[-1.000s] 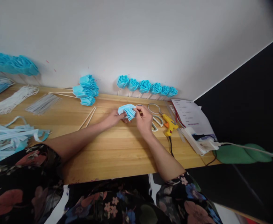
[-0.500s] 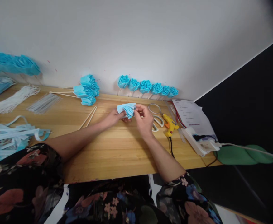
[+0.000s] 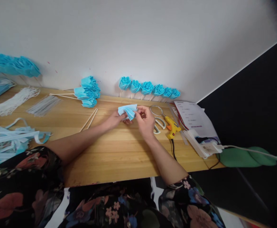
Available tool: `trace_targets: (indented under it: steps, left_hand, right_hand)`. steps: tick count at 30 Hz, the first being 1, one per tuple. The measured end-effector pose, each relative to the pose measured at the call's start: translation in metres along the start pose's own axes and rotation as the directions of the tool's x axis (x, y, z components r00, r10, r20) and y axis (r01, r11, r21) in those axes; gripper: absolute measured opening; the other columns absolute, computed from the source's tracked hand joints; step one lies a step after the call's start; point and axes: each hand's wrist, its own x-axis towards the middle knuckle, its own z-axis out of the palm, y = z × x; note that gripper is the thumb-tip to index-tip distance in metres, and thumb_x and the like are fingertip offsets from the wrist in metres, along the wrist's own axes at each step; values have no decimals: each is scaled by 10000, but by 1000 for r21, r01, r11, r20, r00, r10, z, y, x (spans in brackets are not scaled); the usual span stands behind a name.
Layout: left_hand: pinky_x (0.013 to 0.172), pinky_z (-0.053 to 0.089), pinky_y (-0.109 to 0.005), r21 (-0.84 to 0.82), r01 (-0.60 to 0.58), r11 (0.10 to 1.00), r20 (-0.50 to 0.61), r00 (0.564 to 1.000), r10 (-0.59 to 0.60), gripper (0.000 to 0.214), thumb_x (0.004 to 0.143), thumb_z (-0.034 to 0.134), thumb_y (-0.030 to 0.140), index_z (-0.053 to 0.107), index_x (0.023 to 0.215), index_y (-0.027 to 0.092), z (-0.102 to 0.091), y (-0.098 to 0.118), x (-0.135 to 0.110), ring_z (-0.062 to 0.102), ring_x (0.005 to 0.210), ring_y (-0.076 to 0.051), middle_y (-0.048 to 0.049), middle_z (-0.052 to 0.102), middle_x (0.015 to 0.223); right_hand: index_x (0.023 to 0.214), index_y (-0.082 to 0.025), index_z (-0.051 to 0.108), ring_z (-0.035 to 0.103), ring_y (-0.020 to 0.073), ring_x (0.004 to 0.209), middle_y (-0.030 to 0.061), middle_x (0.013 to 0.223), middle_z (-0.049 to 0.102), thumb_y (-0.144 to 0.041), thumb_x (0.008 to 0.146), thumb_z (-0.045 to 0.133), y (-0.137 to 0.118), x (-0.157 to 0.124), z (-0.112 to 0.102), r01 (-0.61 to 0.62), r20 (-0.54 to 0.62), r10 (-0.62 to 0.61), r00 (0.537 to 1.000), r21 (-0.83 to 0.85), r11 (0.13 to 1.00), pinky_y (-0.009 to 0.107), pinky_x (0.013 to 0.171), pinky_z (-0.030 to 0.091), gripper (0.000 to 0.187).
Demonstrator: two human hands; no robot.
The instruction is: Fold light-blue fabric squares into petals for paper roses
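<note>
A fanned stack of light blue paper pieces (image 3: 128, 110) is held just above the wooden table (image 3: 110, 152). My left hand (image 3: 116, 120) pinches its lower left corner. My right hand (image 3: 145, 120) has its fingers closed on the stack's right edge. Both forearms rest along the table top. White-handled scissors (image 3: 157, 117) lie just right of my right hand, and a yellow glue gun (image 3: 172, 127) lies beyond them.
Several blue paper roses (image 3: 149, 87) line the wall. A bunch of blue flowers on sticks (image 3: 87, 91) lies to the left, with loose sticks (image 3: 89, 119), white strands (image 3: 12, 102), grey wires (image 3: 43, 105) and blue strips (image 3: 10, 137). Papers (image 3: 193, 117) and a power strip (image 3: 203, 145) sit right.
The blue stack has lifted slightly and shifted a little left between my hands. My right fingers have moved along its right edge. Everything else is still.
</note>
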Motion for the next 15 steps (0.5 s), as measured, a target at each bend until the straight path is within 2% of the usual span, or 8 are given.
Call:
trace_targets:
  steps: [7,10,12,15]
  left_hand:
    - [723,564,-327,9,-9,1000,9,1000,9,507,798,708,606,675,939,121,0,-2,1,701,730,-200,-89,739,816]
    - [733,559,-328,22,-9,1000,4,1000,9,517,795,705,616,679,935,119,0,0,1,693,728,-197,-83,736,803]
    - [745,551,-327,26,-5,1000,-10,1000,5,505,805,695,608,685,953,125,1,0,1,686,747,-196,-78,738,822]
    - [754,536,-323,34,6,999,-49,999,-4,478,815,683,578,696,977,128,1,1,1,678,808,-208,-71,736,850]
  right_hand:
    - [919,-214,683,578,141,707,-10,774,629,-281,868,663,5,1,-1,83,19,-82,996,-75,994,269,640,466,86]
    - [853,-217,677,577,149,708,2,774,627,-263,896,637,3,0,-3,179,49,-174,983,-143,973,277,629,463,75]
    - [835,-227,686,586,167,740,15,794,641,-239,906,627,0,0,-5,288,92,-275,957,-198,937,303,666,476,93]
    - [849,-244,721,599,196,814,38,842,668,-215,918,627,-3,-1,-6,450,158,-422,893,-274,850,346,746,485,120]
